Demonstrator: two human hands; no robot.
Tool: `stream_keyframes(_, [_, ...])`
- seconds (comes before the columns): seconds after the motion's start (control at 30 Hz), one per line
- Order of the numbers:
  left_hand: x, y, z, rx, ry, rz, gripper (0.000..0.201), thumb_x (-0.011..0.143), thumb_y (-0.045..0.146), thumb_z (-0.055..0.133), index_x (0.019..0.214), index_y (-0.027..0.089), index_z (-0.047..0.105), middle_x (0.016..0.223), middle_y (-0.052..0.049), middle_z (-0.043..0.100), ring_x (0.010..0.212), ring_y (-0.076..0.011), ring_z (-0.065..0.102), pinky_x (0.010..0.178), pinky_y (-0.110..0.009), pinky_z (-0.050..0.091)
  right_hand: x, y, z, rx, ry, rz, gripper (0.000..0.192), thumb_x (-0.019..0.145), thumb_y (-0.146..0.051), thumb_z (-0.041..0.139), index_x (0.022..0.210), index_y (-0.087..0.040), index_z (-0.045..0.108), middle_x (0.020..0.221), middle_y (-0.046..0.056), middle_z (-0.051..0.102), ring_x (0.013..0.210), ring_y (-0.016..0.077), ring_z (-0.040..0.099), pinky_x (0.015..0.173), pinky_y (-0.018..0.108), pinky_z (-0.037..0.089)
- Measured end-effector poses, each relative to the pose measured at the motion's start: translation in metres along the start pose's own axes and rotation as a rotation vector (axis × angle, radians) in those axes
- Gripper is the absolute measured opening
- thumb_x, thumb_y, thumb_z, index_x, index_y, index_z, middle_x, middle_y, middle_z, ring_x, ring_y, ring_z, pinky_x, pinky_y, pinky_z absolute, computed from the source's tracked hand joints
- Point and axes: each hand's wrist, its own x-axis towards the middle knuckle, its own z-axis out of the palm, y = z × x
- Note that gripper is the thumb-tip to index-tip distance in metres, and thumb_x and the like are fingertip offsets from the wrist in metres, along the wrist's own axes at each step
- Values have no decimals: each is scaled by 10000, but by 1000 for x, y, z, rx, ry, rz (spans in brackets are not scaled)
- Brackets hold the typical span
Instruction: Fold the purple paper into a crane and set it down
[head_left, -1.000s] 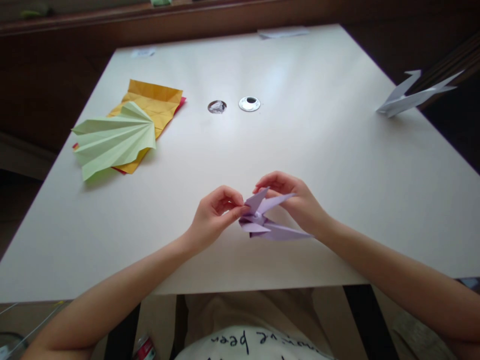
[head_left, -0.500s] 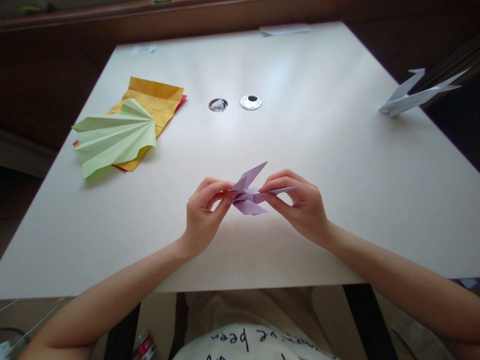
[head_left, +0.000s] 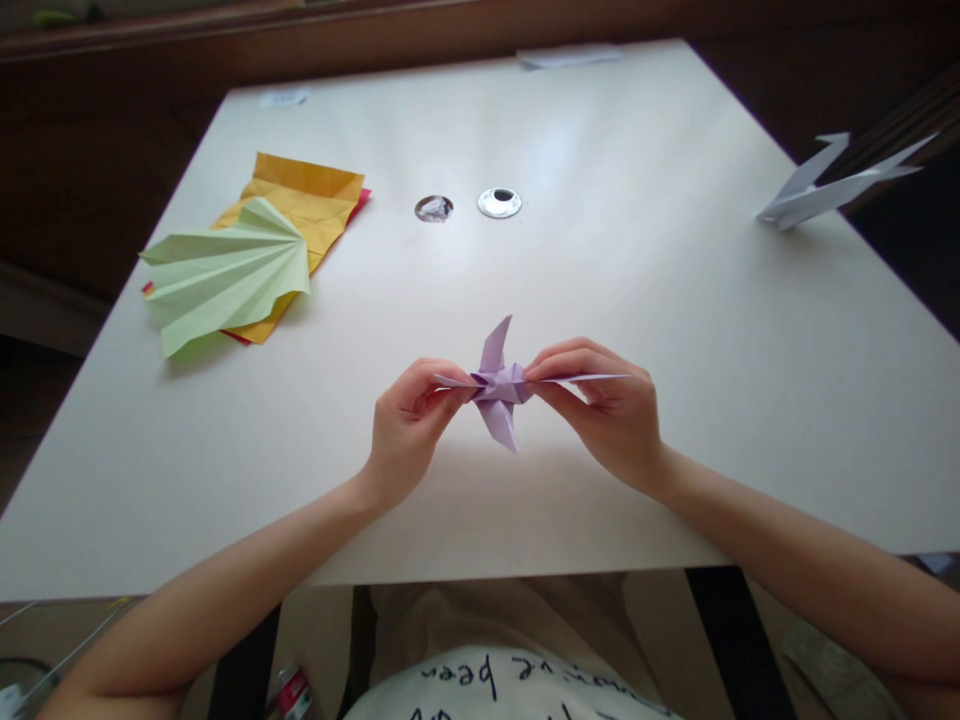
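A small purple origami crane (head_left: 499, 385) is held just above the white table (head_left: 675, 330), near its front edge. My left hand (head_left: 409, 425) pinches its left wing between thumb and fingers. My right hand (head_left: 607, 410) pinches the right wing, which sticks out flat past my fingers. One pointed end of the crane stands up and another points down toward me. The wings are spread level, left and right.
A pale green pleated paper fan (head_left: 225, 275) lies on yellow and red sheets (head_left: 311, 200) at the left. Two round holes (head_left: 499, 203) sit mid-table. A white paper crane (head_left: 832, 185) rests at the right edge. A paper slip (head_left: 566, 55) lies at the far edge.
Both hands lifted the purple crane off the table and turned it. The wings have been pulled apart sideways, so they now lie level between my hands.
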Motion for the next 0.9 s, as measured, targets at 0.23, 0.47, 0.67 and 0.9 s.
stream_keyframes(0.23, [-1, 0, 1, -51, 62, -25, 39, 792, 228, 639, 779, 191, 642, 768, 2, 587, 711, -92, 562, 658, -204, 488, -2, 0, 1, 75, 46, 92, 35, 794, -195, 627, 792, -225, 646, 842, 25, 630, 792, 151, 612, 700, 308, 526])
stream_keyframes(0.47, [0, 0, 2, -233, 92, -219, 73, 767, 265, 667, 785, 198, 646, 785, 14, 613, 743, -89, 581, 715, -210, 505, -5, 0, 5, 97, 113, 91, 62, 786, -167, 630, 781, -225, 650, 845, 22, 633, 784, 147, 611, 690, 303, 525])
stream_keyframes(0.67, [1, 1, 2, -175, 42, -172, 59, 789, 252, 644, 801, 196, 627, 769, 16, 605, 725, -84, 578, 695, -199, 500, -9, 2, 6, 3, 138, -18, 101, 769, -137, 637, 799, -232, 652, 828, 25, 636, 758, 149, 617, 663, 299, 527])
stream_keyframes(0.9, [-1, 2, -1, 154, 33, 112, 48, 818, 174, 596, 836, 198, 633, 828, -11, 576, 784, -104, 568, 710, -209, 493, -6, 0, 2, -128, -64, -197, 69, 760, -230, 636, 829, -225, 631, 809, 52, 620, 766, 182, 587, 656, 339, 504])
